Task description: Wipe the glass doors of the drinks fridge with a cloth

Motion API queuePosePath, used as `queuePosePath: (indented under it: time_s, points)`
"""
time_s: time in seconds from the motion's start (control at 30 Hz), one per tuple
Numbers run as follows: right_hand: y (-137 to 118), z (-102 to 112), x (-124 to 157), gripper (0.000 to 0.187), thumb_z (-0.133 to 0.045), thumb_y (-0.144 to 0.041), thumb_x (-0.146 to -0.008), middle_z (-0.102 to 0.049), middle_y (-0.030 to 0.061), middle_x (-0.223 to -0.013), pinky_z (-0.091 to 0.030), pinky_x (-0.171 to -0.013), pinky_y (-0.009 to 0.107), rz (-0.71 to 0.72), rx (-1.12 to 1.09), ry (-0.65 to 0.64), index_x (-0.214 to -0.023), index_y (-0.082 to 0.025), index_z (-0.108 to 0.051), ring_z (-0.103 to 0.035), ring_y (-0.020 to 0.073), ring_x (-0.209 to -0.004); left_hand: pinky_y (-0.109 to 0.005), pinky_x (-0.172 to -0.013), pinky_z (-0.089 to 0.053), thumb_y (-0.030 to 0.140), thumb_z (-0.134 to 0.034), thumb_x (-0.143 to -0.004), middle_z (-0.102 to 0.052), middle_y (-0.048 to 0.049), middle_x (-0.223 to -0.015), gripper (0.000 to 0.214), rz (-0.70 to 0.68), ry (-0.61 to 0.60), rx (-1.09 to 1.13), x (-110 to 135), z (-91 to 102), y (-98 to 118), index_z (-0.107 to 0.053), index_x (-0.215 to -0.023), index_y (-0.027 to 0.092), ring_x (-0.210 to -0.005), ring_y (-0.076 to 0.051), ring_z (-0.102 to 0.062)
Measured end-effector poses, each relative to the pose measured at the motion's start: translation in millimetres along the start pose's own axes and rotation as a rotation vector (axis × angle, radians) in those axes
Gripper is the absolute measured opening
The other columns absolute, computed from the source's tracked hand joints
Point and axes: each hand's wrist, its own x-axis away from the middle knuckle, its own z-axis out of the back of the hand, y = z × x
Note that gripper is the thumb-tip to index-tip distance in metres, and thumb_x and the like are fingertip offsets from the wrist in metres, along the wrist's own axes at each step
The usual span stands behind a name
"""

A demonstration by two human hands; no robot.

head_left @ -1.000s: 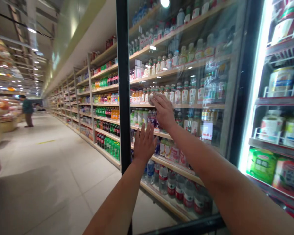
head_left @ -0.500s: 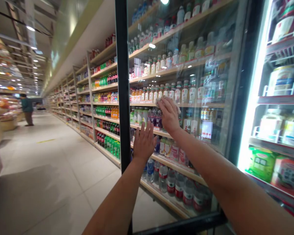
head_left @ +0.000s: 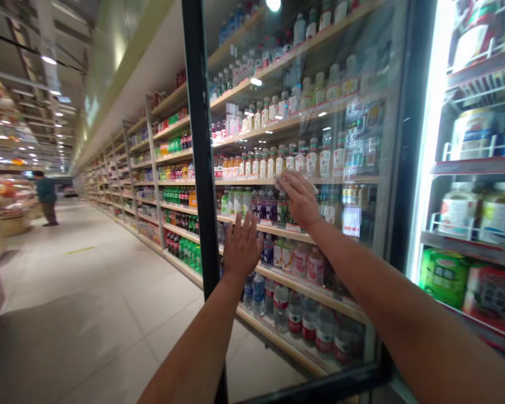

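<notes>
A glass cooler door with a dark frame (head_left: pixel 199 146) stands swung out in front of me. My left hand (head_left: pixel 242 247) lies against its pane with fingers outstretched, holding nothing, close to the frame's left upright. Higher and further right, my right hand (head_left: pixel 301 205) presses a pale cloth (head_left: pixel 311 185) to the glass. Most of the cloth is hidden under the palm and fingers; a whitish edge shows beside the knuckles.
Through the pane, shelves of bottles (head_left: pixel 281 300) are visible. At right, the lit cooler holds drinks and a green pack (head_left: pixel 444 278). Left of the door, drink shelves (head_left: pixel 179 196) line a tiled aisle (head_left: pixel 109 292), where a person (head_left: pixel 46 196) stands far off.
My right hand has slid a little to the right and down across the glass with the cloth. The left hand stays against the pane. The view has shifted slightly.
</notes>
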Motion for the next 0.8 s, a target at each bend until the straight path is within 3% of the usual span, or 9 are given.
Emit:
queuePosePath:
  time_s: [0.17, 0.33, 0.5, 0.7, 0.8]
  points:
    - [24, 13, 11, 0.054, -0.038, -0.009, -0.099, -0.059, 0.0035, -0.144, -0.041, -0.122, 0.051, -0.138, 0.022, 0.099, -0.145, -0.03, -0.056, -0.045, 0.023, -0.144, -0.054, -0.126, -0.021, 0.035, -0.05, -0.103, -0.033, -0.0148, -0.163, 0.064, -0.001, -0.013, -0.014, -1, 1.6, 0, -0.032, -0.158, 0.008, -0.156, -0.033, -0.014]
    - [44, 26, 24, 0.052, -0.04, -0.008, -0.098, -0.061, 0.0031, -0.143, -0.041, -0.122, 0.05, -0.061, -0.006, -0.018, -0.14, -0.029, -0.06, -0.045, 0.0215, -0.144, -0.054, -0.126, -0.022, 0.036, -0.049, -0.103, -0.031, -0.0144, -0.163, 0.064, 0.007, -0.031, -0.014, -1, 3.3, 1, -0.033, -0.158, 0.007, -0.156, -0.033, -0.015]
    - [67, 35, 32, 0.047, -0.039, -0.014, -0.1, -0.061, 0.0099, -0.141, -0.042, -0.12, 0.051, -0.228, 0.032, 0.139, -0.138, -0.023, -0.063, -0.049, 0.0234, -0.14, -0.055, -0.126, -0.022, 0.036, -0.05, -0.103, -0.03, -0.0139, -0.163, 0.067, 0.012, -0.031, 0.003, -1, 4.0, 2, -0.028, -0.16, 0.009, -0.156, -0.033, -0.013]
    - [97, 55, 45, 0.045, -0.041, -0.014, -0.098, -0.062, 0.0077, -0.141, -0.042, -0.12, 0.047, -0.139, 0.064, -0.009, -0.134, -0.023, -0.066, -0.049, 0.0217, -0.141, -0.055, -0.126, -0.023, 0.036, -0.05, -0.103, -0.03, -0.0139, -0.164, 0.068, 0.016, -0.041, -0.003, -1, 4.2, 2, -0.027, -0.16, 0.01, -0.156, -0.033, -0.014]
    - [114, 61, 49, 0.045, -0.042, -0.017, -0.098, -0.06, 0.0096, -0.144, -0.041, -0.12, 0.048, -0.256, 0.075, 0.041, -0.136, -0.022, -0.064, -0.05, 0.0227, -0.14, -0.055, -0.126, -0.023, 0.036, -0.05, -0.102, -0.029, -0.0141, -0.164, 0.066, 0.022, -0.047, -0.005, -1, 3.5, 2, -0.03, -0.159, 0.009, -0.156, -0.033, -0.014]
